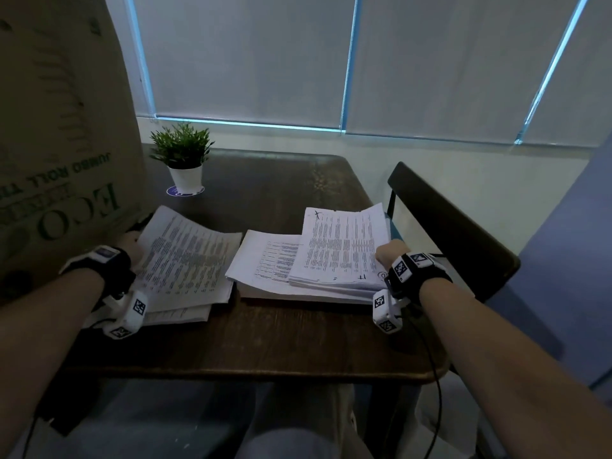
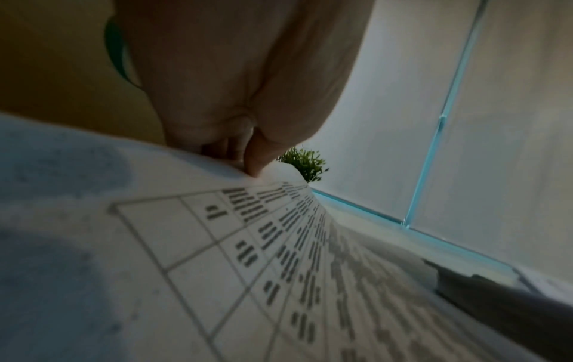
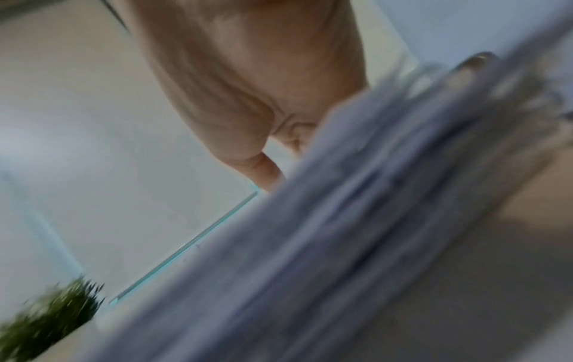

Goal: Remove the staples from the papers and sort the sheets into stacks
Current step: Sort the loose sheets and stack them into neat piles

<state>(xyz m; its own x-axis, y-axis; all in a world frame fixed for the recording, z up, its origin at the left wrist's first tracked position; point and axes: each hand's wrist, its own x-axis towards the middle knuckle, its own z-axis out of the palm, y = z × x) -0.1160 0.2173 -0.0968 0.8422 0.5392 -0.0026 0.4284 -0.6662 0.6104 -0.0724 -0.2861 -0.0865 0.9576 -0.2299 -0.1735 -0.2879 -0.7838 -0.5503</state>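
**Both hands on paper: lay one sheet left, take the next batch right**

Step in hand, by judgement: placing a loose sheet on the left stack while drawing the next set off the right pile.

How to do it well:
- Lower the loose sheet (image 1: 185, 256) flat onto the left stack (image 1: 178, 314); square edges before letting go. Sheet currently bowed up at the far corner, so lead with the near edge.
- Lift the top batch (image 1: 341, 246) by its right edge only; leave the lower pile (image 1: 265, 263) undisturbed. Batch already skewed across it, overhanging toward the chair (image 1: 457, 233).
- Find the staple corner before pulling anything apart. No staple or remover visible in any view.
- Watch for tearing if a staple remains in place.

Pose:
- Left hand (image 1: 130, 243): at the sheet's far left edge, beside the cardboard box (image 1: 56, 127). Left grip pinching the sheet, thumb pressed on top per the left wrist view. Forearm low over the tabletop (image 1: 265, 342).
- Right hand (image 1: 390, 251): on the right edge of the top batch. Right grip curled round that edge, thumb above; fingers underneath blurred in the right wrist view.
- Potted plant (image 1: 183, 160) well clear at the far left corner.
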